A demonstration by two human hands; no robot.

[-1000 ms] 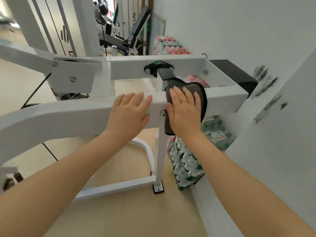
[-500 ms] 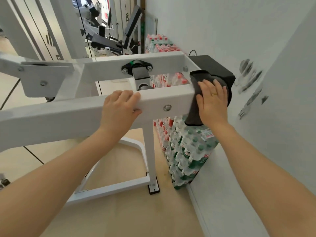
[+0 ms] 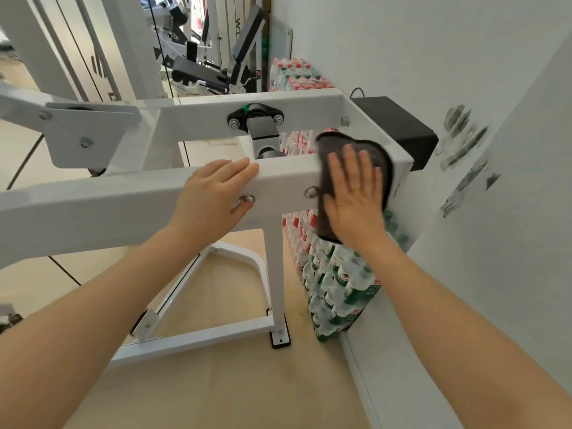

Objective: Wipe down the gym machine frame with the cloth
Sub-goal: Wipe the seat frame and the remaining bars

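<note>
- Both hands rest on the same white horizontal bar of the gym machine frame (image 3: 123, 205), apart from each other, with two round bolt heads on the bar's front face between them.
- Left hand (image 3: 213, 193) lies flat over the bar's top edge, fingers straight and together, thumb hanging down beside one bolt; it holds nothing.
- Right hand (image 3: 356, 193) presses the dark cloth (image 3: 346, 144) flat against the bar near its right end, fingers spread and straight. A thin ring shows on one finger. This hand is blurred.
- Cloth drapes over the bar's top edge and hangs below its lower edge; the palm hides most of its middle, so its full shape cannot be told.
- Behind the bar runs a second white bar carrying a black pivot bracket (image 3: 255, 116); a short side piece joins the two at the right end.
- A black box (image 3: 399, 125) sits just past the frame's right end, against the white wall (image 3: 402, 41); part of it is hidden by the frame.
- Shrink-wrapped packs of water bottles (image 3: 337, 283) stand on the floor below the right hand, partly hidden by the bar and cloth.
- Dark smudges (image 3: 464, 140) mark the wall, too blurred to identify.
- Other gym machines (image 3: 198, 69) stand further back, cut off at the top edge.
</note>
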